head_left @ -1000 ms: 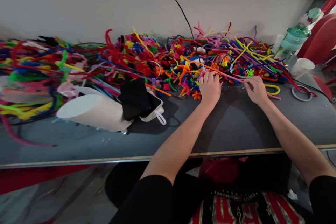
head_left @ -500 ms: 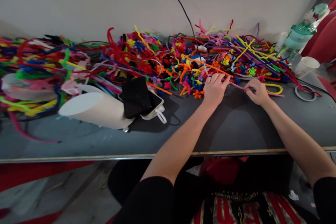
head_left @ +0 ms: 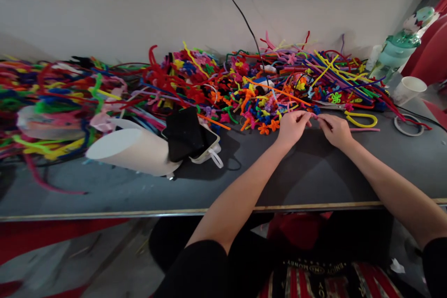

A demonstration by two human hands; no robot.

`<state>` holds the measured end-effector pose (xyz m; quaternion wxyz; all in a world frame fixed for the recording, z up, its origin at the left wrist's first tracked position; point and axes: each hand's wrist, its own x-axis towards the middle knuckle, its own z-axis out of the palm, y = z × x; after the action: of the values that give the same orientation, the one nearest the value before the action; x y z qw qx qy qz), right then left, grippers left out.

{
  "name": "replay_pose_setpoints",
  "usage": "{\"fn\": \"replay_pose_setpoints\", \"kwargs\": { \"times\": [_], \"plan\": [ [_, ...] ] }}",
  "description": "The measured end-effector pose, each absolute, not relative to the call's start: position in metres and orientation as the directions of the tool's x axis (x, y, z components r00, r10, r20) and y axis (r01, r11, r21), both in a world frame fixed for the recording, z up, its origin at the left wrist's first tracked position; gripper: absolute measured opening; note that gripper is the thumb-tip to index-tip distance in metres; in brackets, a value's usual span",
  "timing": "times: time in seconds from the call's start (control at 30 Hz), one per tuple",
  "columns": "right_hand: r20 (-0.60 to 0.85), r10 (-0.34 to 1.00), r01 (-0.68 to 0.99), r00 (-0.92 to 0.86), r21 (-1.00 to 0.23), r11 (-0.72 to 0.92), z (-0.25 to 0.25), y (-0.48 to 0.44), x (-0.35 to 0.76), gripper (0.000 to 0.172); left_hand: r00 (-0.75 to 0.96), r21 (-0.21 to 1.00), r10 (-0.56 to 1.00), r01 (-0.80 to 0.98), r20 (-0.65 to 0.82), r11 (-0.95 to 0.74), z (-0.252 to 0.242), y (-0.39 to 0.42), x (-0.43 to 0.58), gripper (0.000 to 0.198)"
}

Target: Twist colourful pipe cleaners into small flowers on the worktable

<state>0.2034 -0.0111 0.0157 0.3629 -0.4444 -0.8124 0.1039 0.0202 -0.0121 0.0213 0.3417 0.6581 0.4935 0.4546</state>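
Observation:
A pink pipe cleaner (head_left: 314, 116) runs between my two hands, just above the dark table (head_left: 314, 172). My left hand (head_left: 293, 126) pinches it with thumb and fingers. From the other side my right hand (head_left: 334, 130) grips it, fingertips close to the left ones. Part of the strand is hidden by the fingers. Beside my right hand lie a bent yellow pipe cleaner loop (head_left: 363, 123) and a straight pink pipe cleaner (head_left: 366, 130). Orange pipe cleaner flowers (head_left: 264, 128) lie left of my left hand.
A long heap of coloured pipe cleaners (head_left: 188, 79) lines the wall. To the left are a white cut-open tube (head_left: 129, 151) and a black phone (head_left: 185, 134). At right stand a paper cup (head_left: 410, 89), a green bottle (head_left: 393, 58) and a tape ring (head_left: 408, 125). A black cable (head_left: 246, 18) hangs down.
My hands have drawn closer together along the pink pipe cleaner, so less of it shows between them. The whole view has shifted slightly.

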Motion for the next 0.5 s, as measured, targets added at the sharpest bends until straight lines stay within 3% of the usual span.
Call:
{"fn": "replay_pose_setpoints", "kwargs": {
  "times": [0.13,0.27,0.4,0.5],
  "plan": [
    [0.528,0.823,0.694,-0.209,-0.513,0.506,0.015,-0.006,0.205,0.030,0.303,0.995,0.952,0.080,0.032,-0.059,0.014,-0.004,0.018,0.033],
    [0.480,0.859,0.683,-0.176,-0.569,0.458,0.013,-0.001,0.211,0.027,0.352,0.997,0.935,0.057,0.031,-0.055,0.003,-0.004,0.023,0.030],
    [0.423,0.885,0.712,-0.192,-0.561,0.423,0.011,-0.003,0.208,0.029,0.267,0.921,0.942,0.275,0.204,-0.277,-0.001,-0.007,0.024,0.025],
    [0.405,0.892,0.750,-0.199,-0.523,0.405,0.011,-0.005,0.204,0.024,0.160,0.636,0.879,0.634,0.448,-0.440,0.000,-0.008,0.018,0.019]
  ]
}}
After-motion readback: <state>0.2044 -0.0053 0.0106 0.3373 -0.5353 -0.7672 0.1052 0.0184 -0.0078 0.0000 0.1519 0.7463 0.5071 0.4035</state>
